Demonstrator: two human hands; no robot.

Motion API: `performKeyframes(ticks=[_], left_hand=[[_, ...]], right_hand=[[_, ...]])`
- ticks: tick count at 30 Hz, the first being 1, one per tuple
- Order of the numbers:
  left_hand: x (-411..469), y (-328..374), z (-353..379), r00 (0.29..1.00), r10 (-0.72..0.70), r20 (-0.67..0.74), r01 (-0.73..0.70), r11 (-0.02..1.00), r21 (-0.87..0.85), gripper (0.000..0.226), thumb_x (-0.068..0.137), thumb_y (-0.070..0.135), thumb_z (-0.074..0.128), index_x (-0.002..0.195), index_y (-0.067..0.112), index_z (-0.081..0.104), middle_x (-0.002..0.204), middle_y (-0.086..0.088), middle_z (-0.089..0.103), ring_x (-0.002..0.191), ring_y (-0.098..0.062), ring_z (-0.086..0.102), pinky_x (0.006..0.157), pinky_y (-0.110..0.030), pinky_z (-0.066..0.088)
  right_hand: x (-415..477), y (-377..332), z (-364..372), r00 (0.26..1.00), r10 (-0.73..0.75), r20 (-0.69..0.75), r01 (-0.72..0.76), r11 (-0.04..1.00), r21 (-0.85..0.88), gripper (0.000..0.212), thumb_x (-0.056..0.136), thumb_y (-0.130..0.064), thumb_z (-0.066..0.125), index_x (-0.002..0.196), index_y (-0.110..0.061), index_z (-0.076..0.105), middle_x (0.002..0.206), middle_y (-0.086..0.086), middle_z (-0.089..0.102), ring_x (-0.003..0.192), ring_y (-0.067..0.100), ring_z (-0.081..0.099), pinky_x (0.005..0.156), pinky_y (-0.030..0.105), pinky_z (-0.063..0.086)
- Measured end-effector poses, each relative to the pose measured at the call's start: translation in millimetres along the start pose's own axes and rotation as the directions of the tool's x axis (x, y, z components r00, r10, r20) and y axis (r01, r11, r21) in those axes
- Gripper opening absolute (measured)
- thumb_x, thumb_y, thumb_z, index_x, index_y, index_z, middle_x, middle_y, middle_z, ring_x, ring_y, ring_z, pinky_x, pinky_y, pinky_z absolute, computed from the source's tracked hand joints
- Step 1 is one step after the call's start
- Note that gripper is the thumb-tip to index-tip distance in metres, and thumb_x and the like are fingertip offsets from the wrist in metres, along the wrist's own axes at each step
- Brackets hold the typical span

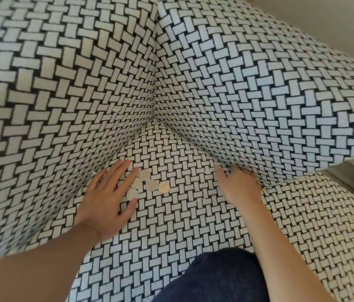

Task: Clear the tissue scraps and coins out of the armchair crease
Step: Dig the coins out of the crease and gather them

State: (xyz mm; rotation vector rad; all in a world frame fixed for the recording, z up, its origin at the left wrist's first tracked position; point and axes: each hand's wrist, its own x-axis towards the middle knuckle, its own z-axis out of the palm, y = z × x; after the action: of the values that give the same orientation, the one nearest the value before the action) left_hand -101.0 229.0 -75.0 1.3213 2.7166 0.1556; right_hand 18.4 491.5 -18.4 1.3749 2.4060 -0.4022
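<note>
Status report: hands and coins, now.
Left hand flat, fingers touching coins. Right hand dug into crease, fingers hidden. Five coins showing on seat. Nothing in the way.

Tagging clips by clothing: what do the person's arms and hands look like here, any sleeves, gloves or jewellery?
Both are bare. The left hand and right hand wear no gloves, the forearms show no sleeves, and no watch or bracelet shows.
</note>
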Motion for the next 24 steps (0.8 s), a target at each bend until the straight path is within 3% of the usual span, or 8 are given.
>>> performKeyframes(ticks=[6, 12, 17, 24], left_hand=[[0, 0, -1, 1.000, 0.002, -0.002, -0.002, 1.000, 0.006, 0.064, 0.094, 0.052, 0.013, 0.151, 0.024, 0.017, 0.157, -0.002, 0.018, 0.145, -0.016, 0.012, 0.115, -0.041, 0.010], [1, 0, -1, 1.000, 0.003, -0.005, -0.003, 1.000, -0.005, 0.063, 0.094, 0.051, 0.015, 0.151, 0.024, 0.017, 0.157, -0.002, 0.018, 0.145, -0.016, 0.012, 0.115, -0.042, 0.012], [0, 0, -2, 1.000, 0.000, -0.007, 0.000, 1.000, -0.009, 0.063, 0.095, 0.051, 0.012, 0.151, 0.024, 0.018, 0.156, -0.002, 0.020, 0.144, -0.017, 0.014, 0.115, -0.042, 0.012], [0, 1, -3, 1.000, -0.003, -0.007, 0.003, 1.000, -0.011, 0.064, 0.095, 0.052, 0.010, 0.150, 0.023, 0.019, 0.156, -0.003, 0.022, 0.144, -0.018, 0.016, 0.115, -0.042, 0.011]], right_hand=[[7, -5, -2, 1.000, -0.011, 0.023, 0.014, 0.990, -0.143, 0.072, 0.095, -0.057, 0.017, 0.141, -0.005, 0.034, 0.147, 0.019, 0.037, 0.135, 0.036, 0.032, 0.112, 0.047, 0.024], [13, -9, -1, 0.993, 0.008, 0.119, -0.007, 1.000, -0.008, 0.073, 0.094, -0.054, 0.024, 0.149, -0.007, 0.012, 0.154, 0.018, 0.021, 0.141, 0.037, 0.016, 0.116, 0.049, 0.015], [12, 1, 2, 0.992, -0.028, 0.125, 0.025, 0.999, 0.026, 0.079, 0.092, -0.064, 0.024, 0.150, -0.013, 0.010, 0.156, 0.014, 0.019, 0.144, 0.035, 0.009, 0.116, 0.048, 0.011], [8, 10, 5, 0.995, -0.077, 0.063, 0.079, 0.996, -0.041, 0.075, 0.093, -0.064, 0.019, 0.149, -0.014, 0.017, 0.155, 0.012, 0.023, 0.143, 0.033, 0.017, 0.115, 0.049, 0.014]])
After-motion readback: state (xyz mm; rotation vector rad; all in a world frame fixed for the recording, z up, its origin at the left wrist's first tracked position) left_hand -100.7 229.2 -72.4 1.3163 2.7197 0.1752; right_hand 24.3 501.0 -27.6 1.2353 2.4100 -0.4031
